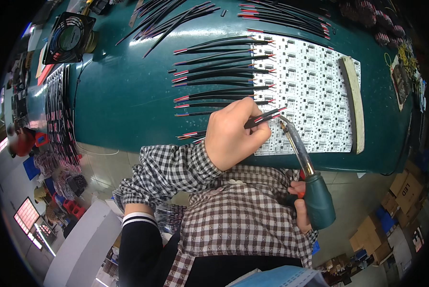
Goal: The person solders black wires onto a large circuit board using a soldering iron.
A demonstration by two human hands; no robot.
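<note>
My left hand [233, 131] pinches a black-sleeved wire bundle [257, 120] whose red and white ends point right, over the white circuit board panel [319, 95]. My right hand [301, 210] grips a soldering iron [319, 203] with a thick green handle, partly hiding the fingers. The iron's bent tip lies close by the held wire ends; whether they touch I cannot tell. Several more black-sleeved wires [219, 71] lie in a row along the panel's left edge, their right ends resting over it. A pale, dark-sided bar [352, 105] lies across the panel's right side.
At the far left of the green table [123, 95] stands a black fan [70, 38]. Loose wire bundles lie at the back, one bunch [171, 19] left of centre, another [284, 21] behind the panel. Strips of finished-looking wired boards [61, 115] hang over the left edge. Cardboard boxes [406, 191] stand at right.
</note>
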